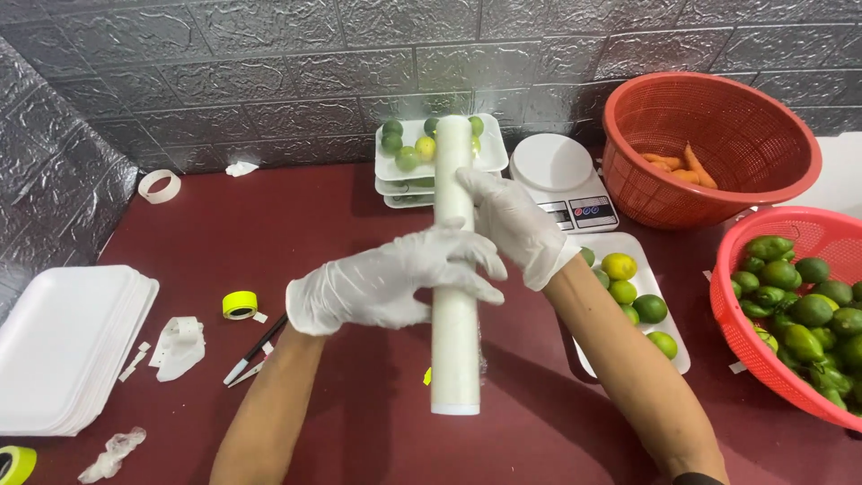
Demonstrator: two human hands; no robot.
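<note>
— At nine o'clock on the dark red surface (359,431), what lies there?
— A stack of white foam trays (63,346), with a yellow tape roll (239,304) and a pen (256,348) toward the centre.
— And dead centre?
— A long white roll of film (454,269), running from twelve to six. The gloved left hand (386,283) is wrapped around its middle; the gloved right hand (512,224) grips it just above, toward one o'clock.
— Behind the roll?
— At twelve, stacked trays of limes (404,153); beside them a white kitchen scale (561,180).
— Farther right?
— At three, another tray of limes (633,296). At one to two o'clock an orange-red basket (709,144) holding carrots; at four a red basket (799,314) full of green fruit.
</note>
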